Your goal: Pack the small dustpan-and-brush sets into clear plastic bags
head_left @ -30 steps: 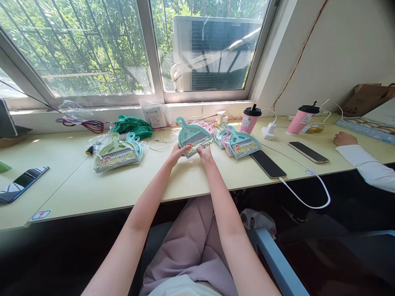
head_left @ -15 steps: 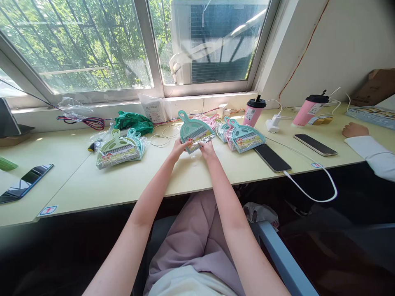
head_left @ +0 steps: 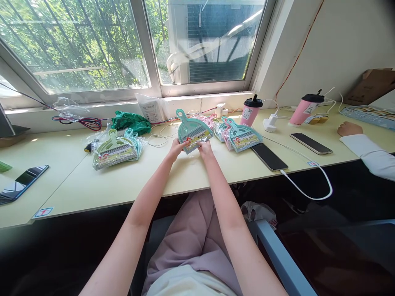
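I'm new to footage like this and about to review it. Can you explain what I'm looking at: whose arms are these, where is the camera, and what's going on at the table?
There is no robot here. All the pictures come from one camera worn on a seated person's head, looking forward and down. The bare arms are that person's own. The left hand and right hand together hold a mint-green dustpan set by its lower part, handle pointing away.

On the pale table, similar sets lie in a left pile and a right pile. Also there are a green bag, phones and pink cups. The white sleeve at far right belongs to someone else.
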Available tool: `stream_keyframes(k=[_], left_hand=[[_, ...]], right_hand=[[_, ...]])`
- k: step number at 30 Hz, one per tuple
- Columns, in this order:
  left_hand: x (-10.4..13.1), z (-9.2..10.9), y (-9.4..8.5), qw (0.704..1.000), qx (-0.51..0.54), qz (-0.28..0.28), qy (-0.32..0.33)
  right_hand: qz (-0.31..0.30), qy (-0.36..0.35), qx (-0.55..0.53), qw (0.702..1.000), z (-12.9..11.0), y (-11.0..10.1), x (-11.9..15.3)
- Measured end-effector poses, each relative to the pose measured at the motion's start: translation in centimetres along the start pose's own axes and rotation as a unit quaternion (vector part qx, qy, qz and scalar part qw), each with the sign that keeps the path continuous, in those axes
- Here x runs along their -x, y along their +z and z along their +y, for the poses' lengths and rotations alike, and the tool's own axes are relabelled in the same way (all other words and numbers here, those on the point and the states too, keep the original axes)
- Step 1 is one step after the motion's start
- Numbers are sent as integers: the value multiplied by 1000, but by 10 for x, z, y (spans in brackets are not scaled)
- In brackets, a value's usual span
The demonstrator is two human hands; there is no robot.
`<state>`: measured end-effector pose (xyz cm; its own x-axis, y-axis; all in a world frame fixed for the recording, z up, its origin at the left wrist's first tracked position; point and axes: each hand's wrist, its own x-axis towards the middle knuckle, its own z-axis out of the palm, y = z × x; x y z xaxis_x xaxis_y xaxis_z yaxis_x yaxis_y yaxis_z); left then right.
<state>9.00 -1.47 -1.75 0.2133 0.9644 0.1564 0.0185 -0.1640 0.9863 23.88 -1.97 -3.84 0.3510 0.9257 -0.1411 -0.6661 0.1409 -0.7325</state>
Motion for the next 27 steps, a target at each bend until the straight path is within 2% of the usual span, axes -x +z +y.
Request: stream_keyframes(k=[5, 14, 21, 27], left_hand=[[0, 2, -1, 1000, 8, 1, 5], [0, 2, 1, 1000, -1, -8, -1], [-5, -6, 4, 1000, -6, -3, 6], [1, -3, 11, 999, 36, -3, 3]], right_hand=[[-16, 20, -16, 1000, -6, 0, 3], [22, 34, -26, 999, -9, -3, 4], [24, 3, -26, 999, -6, -6, -3], [25, -43, -25, 998, -6, -5, -4]])
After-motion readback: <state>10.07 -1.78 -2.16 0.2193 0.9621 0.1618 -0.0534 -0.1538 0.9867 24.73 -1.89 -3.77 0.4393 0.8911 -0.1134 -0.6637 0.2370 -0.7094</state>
